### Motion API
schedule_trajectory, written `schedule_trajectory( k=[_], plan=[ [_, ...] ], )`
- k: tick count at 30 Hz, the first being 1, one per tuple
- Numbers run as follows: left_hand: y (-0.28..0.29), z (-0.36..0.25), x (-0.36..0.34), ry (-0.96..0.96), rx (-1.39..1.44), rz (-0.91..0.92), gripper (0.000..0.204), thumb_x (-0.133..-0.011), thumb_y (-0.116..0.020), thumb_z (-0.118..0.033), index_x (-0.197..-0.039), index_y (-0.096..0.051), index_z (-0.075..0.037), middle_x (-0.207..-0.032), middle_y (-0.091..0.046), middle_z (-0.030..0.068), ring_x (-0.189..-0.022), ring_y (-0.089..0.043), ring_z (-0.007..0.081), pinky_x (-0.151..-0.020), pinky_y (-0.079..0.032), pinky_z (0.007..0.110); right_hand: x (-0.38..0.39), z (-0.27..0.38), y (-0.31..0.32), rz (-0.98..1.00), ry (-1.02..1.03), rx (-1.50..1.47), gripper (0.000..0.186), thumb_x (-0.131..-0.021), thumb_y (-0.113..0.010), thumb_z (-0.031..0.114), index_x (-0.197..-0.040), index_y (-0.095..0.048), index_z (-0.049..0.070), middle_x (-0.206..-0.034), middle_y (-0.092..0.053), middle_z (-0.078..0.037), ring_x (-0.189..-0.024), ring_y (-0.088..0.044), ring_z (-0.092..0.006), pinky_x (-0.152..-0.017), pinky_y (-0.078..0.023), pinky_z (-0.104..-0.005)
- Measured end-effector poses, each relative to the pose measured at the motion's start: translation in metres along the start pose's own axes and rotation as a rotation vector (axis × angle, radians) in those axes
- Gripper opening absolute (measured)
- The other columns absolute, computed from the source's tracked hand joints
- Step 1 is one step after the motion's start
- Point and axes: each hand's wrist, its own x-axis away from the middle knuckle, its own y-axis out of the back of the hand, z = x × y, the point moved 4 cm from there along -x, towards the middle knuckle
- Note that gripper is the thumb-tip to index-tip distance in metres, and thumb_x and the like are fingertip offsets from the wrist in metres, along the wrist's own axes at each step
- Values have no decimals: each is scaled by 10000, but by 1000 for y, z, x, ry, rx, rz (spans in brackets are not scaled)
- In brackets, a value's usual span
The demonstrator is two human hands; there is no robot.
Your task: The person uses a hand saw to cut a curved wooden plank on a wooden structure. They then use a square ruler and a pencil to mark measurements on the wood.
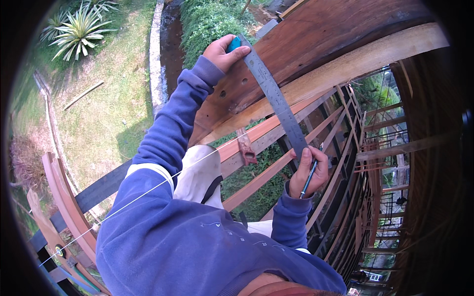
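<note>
My left hand (223,51) grips the blue handle end of a long steel square ruler (274,96) at the top, pressing it onto a dark brown wooden board (316,34). The ruler's blade runs down and right across a pale wooden beam (345,69) to my right hand (308,172). My right hand holds the ruler's lower end under the thumb and also holds a blue pen (308,181) between the fingers, tip pointing down. Both arms wear blue sleeves.
A taut white string (148,190) runs diagonally across my knee (200,172). Reddish timber rails (261,130) and a wooden frame structure (375,163) lie below and right. Far below are grass (108,103), a water channel (173,39) and a spiky plant (79,29).
</note>
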Motion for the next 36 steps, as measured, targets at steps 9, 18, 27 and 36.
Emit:
schedule_trajectory(
  k=[9,18,27,36],
  plan=[
    [2,3,2,22,31,23,289,-946,-705,-334,-968,-630,-56,-807,-546,-63,-759,-463,42,-689,-415,237,2,-2,0,-5,4,18,104,-952,-639,23,-1024,-608,-45,-891,-669,-124,-757,-703,-188,-692,-607,-309],
    [2,3,3,26,40,23,267,-959,-694,-311,-1002,-638,-54,-849,-575,-69,-791,-476,30,-717,-423,224,3,-3,1,13,-2,15,117,-952,-643,30,-1036,-605,-42,-898,-671,-122,-762,-710,-194,-690,-603,-303],
    [3,1,1,27,47,31,283,-941,-713,-324,-995,-650,-53,-807,-575,-56,-753,-480,43,-690,-433,236,1,-5,4,6,10,16,114,-950,-644,22,-1031,-601,-45,-926,-666,-129,-772,-707,-191,-700,-613,-301],
    [2,1,4,49,59,15,288,-940,-713,-324,-1004,-654,-50,-817,-579,-59,-769,-492,44,-707,-439,236,4,-4,4,20,-20,5,105,-947,-636,9,-1024,-600,-52,-934,-661,-128,-795,-696,-182,-712,-632,-313]
  ],
)
